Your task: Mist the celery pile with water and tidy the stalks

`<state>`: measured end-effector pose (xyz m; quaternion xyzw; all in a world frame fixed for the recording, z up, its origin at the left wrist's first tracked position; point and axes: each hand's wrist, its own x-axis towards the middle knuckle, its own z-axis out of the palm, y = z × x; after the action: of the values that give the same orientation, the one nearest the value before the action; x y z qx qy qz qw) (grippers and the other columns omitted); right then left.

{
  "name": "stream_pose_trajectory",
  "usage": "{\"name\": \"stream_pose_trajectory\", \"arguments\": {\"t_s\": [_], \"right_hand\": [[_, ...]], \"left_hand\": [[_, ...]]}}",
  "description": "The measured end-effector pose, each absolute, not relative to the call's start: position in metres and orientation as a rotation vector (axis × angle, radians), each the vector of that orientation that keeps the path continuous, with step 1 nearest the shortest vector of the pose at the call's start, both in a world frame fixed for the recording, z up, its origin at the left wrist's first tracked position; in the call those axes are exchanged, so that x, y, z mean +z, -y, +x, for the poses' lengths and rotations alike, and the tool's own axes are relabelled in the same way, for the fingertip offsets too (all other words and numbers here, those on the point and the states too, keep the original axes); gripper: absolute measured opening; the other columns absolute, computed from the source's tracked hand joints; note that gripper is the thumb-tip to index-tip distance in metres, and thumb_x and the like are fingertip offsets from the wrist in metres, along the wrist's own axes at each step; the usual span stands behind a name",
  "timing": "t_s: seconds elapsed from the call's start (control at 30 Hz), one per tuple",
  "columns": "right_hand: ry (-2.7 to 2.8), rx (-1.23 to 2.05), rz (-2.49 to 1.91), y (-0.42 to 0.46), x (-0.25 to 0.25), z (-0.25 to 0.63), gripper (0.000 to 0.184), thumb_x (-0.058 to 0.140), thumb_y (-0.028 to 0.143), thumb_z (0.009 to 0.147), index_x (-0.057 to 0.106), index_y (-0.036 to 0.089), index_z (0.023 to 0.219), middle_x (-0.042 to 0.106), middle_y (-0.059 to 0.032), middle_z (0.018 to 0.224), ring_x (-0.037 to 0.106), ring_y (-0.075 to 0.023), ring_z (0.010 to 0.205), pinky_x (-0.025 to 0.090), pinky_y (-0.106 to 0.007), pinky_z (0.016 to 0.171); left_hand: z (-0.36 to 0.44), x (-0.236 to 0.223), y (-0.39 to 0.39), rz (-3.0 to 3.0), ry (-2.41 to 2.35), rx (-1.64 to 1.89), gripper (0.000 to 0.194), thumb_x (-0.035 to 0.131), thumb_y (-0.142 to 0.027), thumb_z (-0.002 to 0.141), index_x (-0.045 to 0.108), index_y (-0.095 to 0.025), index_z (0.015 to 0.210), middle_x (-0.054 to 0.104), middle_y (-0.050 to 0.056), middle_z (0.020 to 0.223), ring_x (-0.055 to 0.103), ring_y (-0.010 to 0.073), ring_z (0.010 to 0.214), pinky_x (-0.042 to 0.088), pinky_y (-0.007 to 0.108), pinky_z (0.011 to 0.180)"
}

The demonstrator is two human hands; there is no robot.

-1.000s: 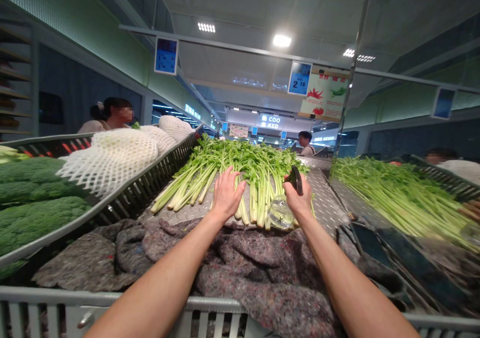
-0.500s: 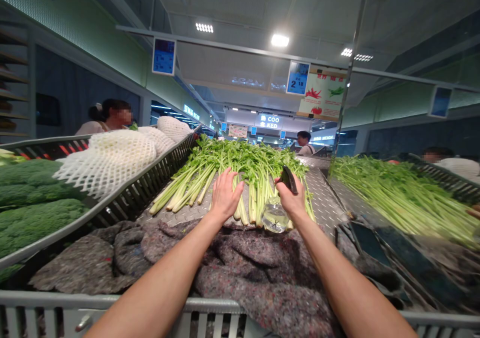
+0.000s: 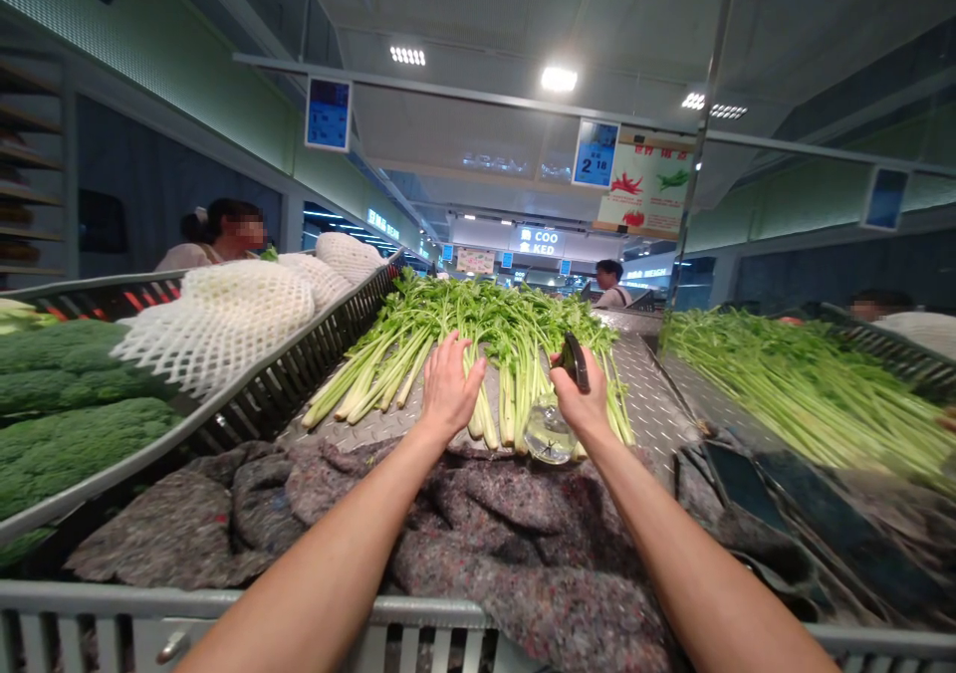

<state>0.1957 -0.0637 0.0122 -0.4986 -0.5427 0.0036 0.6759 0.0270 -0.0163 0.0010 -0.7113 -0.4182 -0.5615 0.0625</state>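
Celery (image 3: 388, 359) lies spread in bunches on a ridged metal shelf, leaves toward the back and cut ends toward me. My left hand (image 3: 450, 389) is open, fingers stretched forward, over the stalks in the middle; whether it presses on them I cannot tell. In my right hand (image 3: 581, 401) is a spray bottle (image 3: 549, 432) with a black trigger head and a clear body holding liquid. It is above the celery at the right, and my fingers partly hide it.
A crumpled grey felt blanket (image 3: 329, 499) lies in front of the celery. Broccoli (image 3: 82, 439) and white foam nets (image 3: 224, 305) fill the crate (image 3: 246, 394) at left. A mirror (image 3: 754, 285) stands at right. Two people (image 3: 213, 235) are beyond the display.
The view has shifted very slightly. Both hands keep nearly the same place over the celery, and the spray bottle's black head has turned a little.
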Motion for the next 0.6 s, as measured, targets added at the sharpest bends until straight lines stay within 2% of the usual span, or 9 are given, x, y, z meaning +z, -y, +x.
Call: {"name": "stream_pose_trajectory", "arguments": {"t_s": [0.33,0.6], "right_hand": [[1.269,-0.015,-1.079,0.0653,0.0145,0.1916,0.019,0.048,0.028,0.063,0.057,0.019,0.078,0.059,0.0005,0.074,0.051,-0.0147,0.064,0.037,-0.027,0.058],[1.286,0.003,-1.155,0.0623,0.0119,0.1941,0.024,0.048,0.028,0.063,0.055,0.02,0.084,0.059,0.0,0.077,0.05,-0.0145,0.061,0.036,-0.027,0.055]], "left_hand": [[0.0255,0.0025,0.0154,-2.123,1.312,-1.729,0.039,0.034,-0.037,0.081,0.047,-0.015,0.109,0.04,0.013,0.128,0.035,0.0248,0.119,0.029,0.044,0.098],[0.0229,0.0041,0.0135,-2.093,1.368,-1.759,0.038,0.034,-0.036,0.08,0.048,-0.014,0.109,0.04,0.013,0.129,0.033,0.0247,0.121,0.028,0.045,0.099]]}}
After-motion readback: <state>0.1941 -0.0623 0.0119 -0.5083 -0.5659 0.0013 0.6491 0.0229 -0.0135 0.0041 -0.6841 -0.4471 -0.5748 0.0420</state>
